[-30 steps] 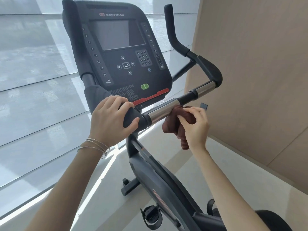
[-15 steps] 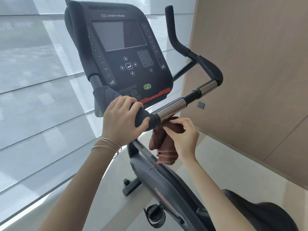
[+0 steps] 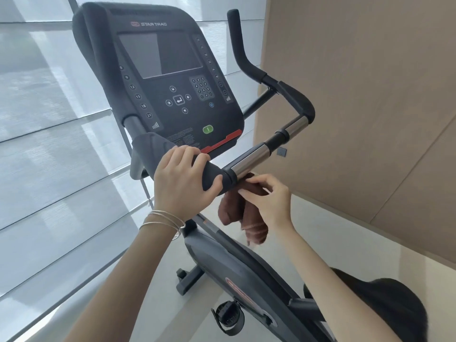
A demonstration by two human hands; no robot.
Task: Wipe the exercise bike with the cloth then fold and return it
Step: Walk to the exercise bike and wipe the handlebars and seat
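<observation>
A black exercise bike [image 3: 237,262] stands in front of me, its console [image 3: 172,77] facing up at me. My left hand [image 3: 182,181] is wrapped around the black foam grip of the handlebar. Just right of it, my right hand [image 3: 266,201] pinches a brown cloth [image 3: 249,218] against the underside of the chrome handlebar section [image 3: 249,161]. The cloth hangs bunched below the bar, partly hidden behind my fingers.
A window wall with pale blinds [image 3: 49,144] fills the left. A tan panelled wall [image 3: 370,107] with a small dark socket [image 3: 281,151] runs on the right. The bike's saddle [image 3: 385,302] and a pedal [image 3: 229,317] lie low, above the light floor [image 3: 320,230].
My right hand has slid the cloth leftward along the chrome bar toward the foam grip and my left hand. My head has moved closer; my left hand keeps its grip.
</observation>
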